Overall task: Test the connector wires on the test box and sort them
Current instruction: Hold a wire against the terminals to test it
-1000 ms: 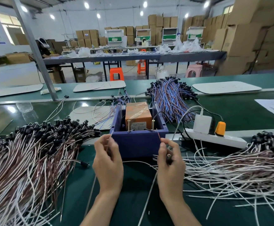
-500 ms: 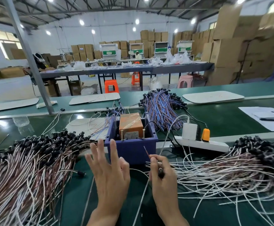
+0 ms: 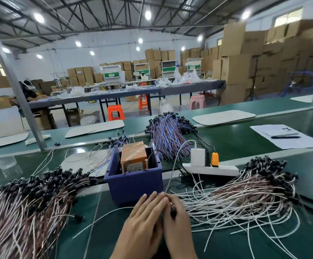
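Lower centre, the right hand (image 3: 179, 227) pinches one connector wire (image 3: 172, 213) before the test box (image 3: 133, 160), left hand (image 3: 142, 219) flat, released — the big lower-left pile (image 3: 30, 202) and lower-right pile (image 3: 245, 199) suggest sorting is midway.

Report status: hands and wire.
Left hand open, fingers against right hand. Right hand grips connector wire, near side of test box. Wire piles flank both sides.

A single wide-angle camera is sitting on the person's head, looking forward and only slightly down across the green counter (image 3: 245, 139) from its near edge. It is framing the left hand (image 3: 142, 219) and right hand (image 3: 179, 223) close up at the bottom, with the blue box (image 3: 133, 184) just beyond them. It is also reaching past the counter's far edge to the stacked cartons (image 3: 245, 58) and roof trusses (image 3: 103, 14).
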A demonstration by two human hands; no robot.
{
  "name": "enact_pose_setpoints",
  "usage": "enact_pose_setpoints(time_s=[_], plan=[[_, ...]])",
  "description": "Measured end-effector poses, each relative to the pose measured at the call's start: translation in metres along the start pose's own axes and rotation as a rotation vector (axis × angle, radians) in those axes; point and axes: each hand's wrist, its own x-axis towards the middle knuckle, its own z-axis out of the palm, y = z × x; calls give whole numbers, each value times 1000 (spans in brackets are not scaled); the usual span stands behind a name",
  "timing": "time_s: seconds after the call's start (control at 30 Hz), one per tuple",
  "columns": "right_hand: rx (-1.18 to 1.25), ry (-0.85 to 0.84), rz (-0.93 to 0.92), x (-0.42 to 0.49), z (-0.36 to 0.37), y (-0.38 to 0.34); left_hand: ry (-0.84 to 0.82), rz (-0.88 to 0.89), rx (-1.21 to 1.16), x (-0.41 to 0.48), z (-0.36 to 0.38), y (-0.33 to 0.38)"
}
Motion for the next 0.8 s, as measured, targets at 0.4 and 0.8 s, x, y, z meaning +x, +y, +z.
enact_pose_setpoints(time_s=[0.4, 0.8], plan=[[249, 173, 60, 3, -16, -17, -132, -81, 10, 1, -2, -1], [545, 373, 157, 14, -36, -19, 82, -132, 38, 8, 5, -6]])
